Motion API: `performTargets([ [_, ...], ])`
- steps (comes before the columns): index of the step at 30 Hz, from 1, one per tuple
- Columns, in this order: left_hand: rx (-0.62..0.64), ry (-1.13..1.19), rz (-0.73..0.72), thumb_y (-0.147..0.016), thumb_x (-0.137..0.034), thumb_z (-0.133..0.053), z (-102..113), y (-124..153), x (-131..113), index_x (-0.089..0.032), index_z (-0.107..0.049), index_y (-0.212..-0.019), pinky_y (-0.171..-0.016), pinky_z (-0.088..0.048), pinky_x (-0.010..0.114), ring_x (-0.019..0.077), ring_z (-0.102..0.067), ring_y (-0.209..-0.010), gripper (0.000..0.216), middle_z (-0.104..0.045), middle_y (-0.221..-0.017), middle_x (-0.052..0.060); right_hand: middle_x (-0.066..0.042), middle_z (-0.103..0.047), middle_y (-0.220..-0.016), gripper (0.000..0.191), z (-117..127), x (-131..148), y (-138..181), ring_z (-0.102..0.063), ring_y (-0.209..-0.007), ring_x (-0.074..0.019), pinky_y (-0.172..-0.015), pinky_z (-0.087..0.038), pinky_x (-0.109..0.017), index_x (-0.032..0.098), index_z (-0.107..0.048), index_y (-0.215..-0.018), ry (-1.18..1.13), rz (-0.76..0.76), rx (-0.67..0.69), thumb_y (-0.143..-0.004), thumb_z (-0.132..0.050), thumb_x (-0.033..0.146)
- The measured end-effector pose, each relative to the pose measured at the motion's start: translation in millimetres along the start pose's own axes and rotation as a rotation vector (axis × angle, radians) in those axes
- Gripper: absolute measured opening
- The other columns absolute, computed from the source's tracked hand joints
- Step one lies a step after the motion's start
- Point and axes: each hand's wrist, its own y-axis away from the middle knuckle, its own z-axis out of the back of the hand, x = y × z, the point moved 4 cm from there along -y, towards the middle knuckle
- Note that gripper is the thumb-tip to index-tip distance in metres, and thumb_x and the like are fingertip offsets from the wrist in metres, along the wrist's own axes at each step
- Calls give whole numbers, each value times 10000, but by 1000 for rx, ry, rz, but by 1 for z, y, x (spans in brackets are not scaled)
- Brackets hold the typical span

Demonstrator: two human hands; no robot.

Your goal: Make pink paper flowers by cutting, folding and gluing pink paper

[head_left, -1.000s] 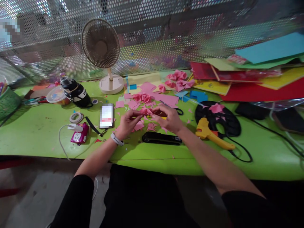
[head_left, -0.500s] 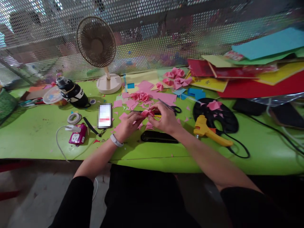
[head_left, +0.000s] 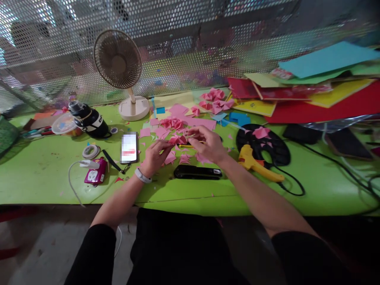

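Between my hands is a folded pink paper flower [head_left: 177, 140], held just above the table. My left hand [head_left: 156, 156] has its fingers closed on the flower's left side. The fingertips of my right hand [head_left: 208, 144] pinch at its right edge, though the exact contact is small and hard to see. A yellow pencil-like stick [head_left: 190, 147] lies below the fingers. Pink paper scraps [head_left: 184, 158] are spread around it. A black stapler-like object [head_left: 197, 172] lies nearer to me. More folded pink flowers [head_left: 173, 123] sit behind my hands.
A yellow glue gun [head_left: 261, 166] with a black cord lies right, by a black pad [head_left: 282, 146]. At left are a phone [head_left: 129, 148], a purple power adapter [head_left: 95, 172], a tape roll [head_left: 90, 151] and a black bottle [head_left: 89, 120]. Behind stand a fan [head_left: 133, 109] and coloured sheets [head_left: 326, 59].
My right fingers have shifted on the flower, and the thin dark tool seen by that hand earlier no longer shows. The flower now sits slightly further left in view.
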Motion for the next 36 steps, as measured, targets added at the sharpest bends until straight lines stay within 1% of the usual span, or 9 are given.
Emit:
performTargets([
  [4, -46, -35, -32, -879, -245, -700, 3, 1, 4, -192, -708, -950, -783, -608, 316, 165, -727, -903, 89, -756, -970, 76, -54, -727, -823, 146, -12, -10, -1, -695, -711, -188, -657, -592, -348, 187, -690, -882, -116, -98, 197, -850, -642, 321],
  [8, -48, -25, -59, -874, -226, -702, 4, 0, 6, -204, -718, -994, -779, -622, 321, 167, -728, -902, 123, -753, -983, 76, -29, -713, -746, 158, -12, -4, -2, -653, -617, -165, -600, -559, -322, 190, -701, -816, -14, -19, 158, -844, -651, 337],
  [14, -38, 99, 109, -890, -244, -667, 7, -2, 6, -202, -628, -1249, -854, -627, 350, 199, -691, -1059, 363, -681, -1199, 120, -28, -724, -695, 179, 22, -7, -23, -658, -555, -163, -544, -561, -300, 190, -729, -849, 23, -86, -37, -817, -670, 357],
  [17, -74, 93, 135, -918, -223, -611, 9, -1, 7, -202, -645, -1205, -826, -625, 318, 183, -688, -1029, 289, -688, -1146, 105, -15, -713, -615, 160, 38, -24, -32, -640, -478, -150, -465, -534, -264, 195, -711, -737, 37, -176, 39, -793, -721, 344],
  [20, -36, 65, 53, -917, -172, -586, 8, -2, 5, -210, -683, -1130, -798, -622, 313, 179, -686, -995, 237, -711, -1079, 94, -17, -696, -548, 162, 51, -47, -43, -602, -408, -132, -426, -508, -240, 181, -690, -637, 27, -343, 115, -737, -792, 257],
  [23, 4, 51, -43, -894, -131, -599, 6, -3, 0, -204, -699, -1093, -821, -620, 347, 189, -694, -995, 234, -727, -1043, 95, -22, -657, -494, 187, 77, -64, -68, -568, -372, -117, -445, -522, -242, 154, -659, -595, 13, -485, -89, -692, -819, 157],
  [28, 80, 32, -108, -892, -128, -590, 2, -2, -5, -204, -700, -1061, -814, -621, 341, 183, -715, -982, 215, -734, -1056, 97, 7, -592, -454, 249, 105, -79, -118, -573, -406, -107, -482, -528, -222, 181, -564, -619, 21, -483, -333, -838, -682, 186],
  [31, 92, 48, -152, -889, -116, -592, 1, 1, -5, -202, -685, -1087, -856, -613, 343, 178, -712, -1010, 235, -726, -1080, 100, 1, -589, -455, 224, 93, -92, -128, -581, -412, -120, -457, -511, -227, 173, -581, -654, 44, -499, -329, -867, -647, 196],
  [36, 126, 37, -191, -893, -109, -595, -3, 6, -6, -190, -675, -1088, -843, -605, 314, 168, -710, -1003, 226, -720, -1099, 105, -41, -683, -571, 132, 40, -106, -122, -642, -488, -144, -554, -557, -272, 144, -655, -687, 122, -465, -129, -815, -662, 113],
])
